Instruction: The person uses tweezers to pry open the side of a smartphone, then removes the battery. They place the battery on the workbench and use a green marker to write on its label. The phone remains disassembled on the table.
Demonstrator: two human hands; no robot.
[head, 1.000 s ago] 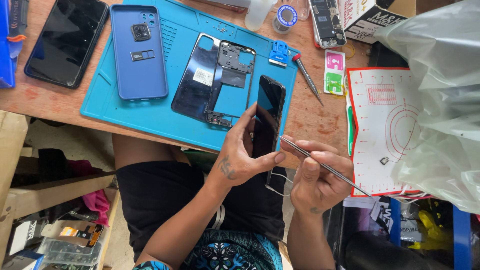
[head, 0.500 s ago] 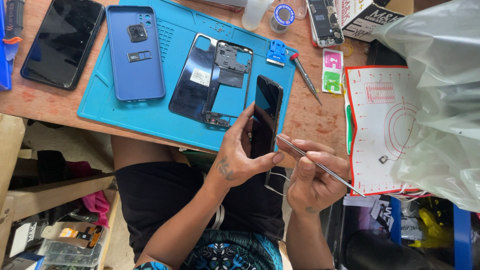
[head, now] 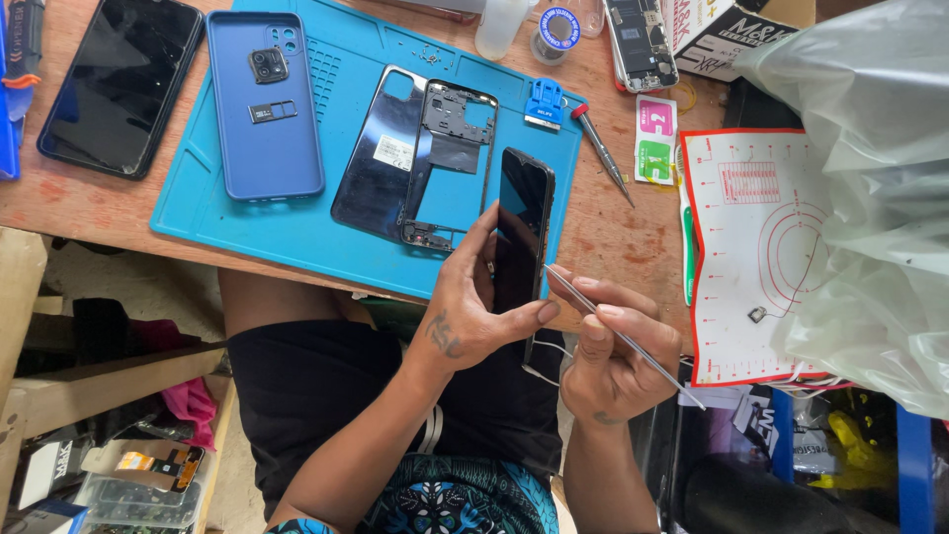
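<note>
Black and glossy, the slim dark phone point(head: 521, 232) stays upright over the desk edge, left hand point(head: 473, 311) clasping it, while the right hand point(head: 608, 356) has nudged its pinched thin metal tweezers point(head: 618, 334) closer against the phone's side.

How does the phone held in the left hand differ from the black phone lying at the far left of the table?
The held phone is gripped on edge by the left hand, tweezers in the right hand at its side. The black phone lies flat, untouched, on bare wooden table. Both have dark, unlit screens.
</note>
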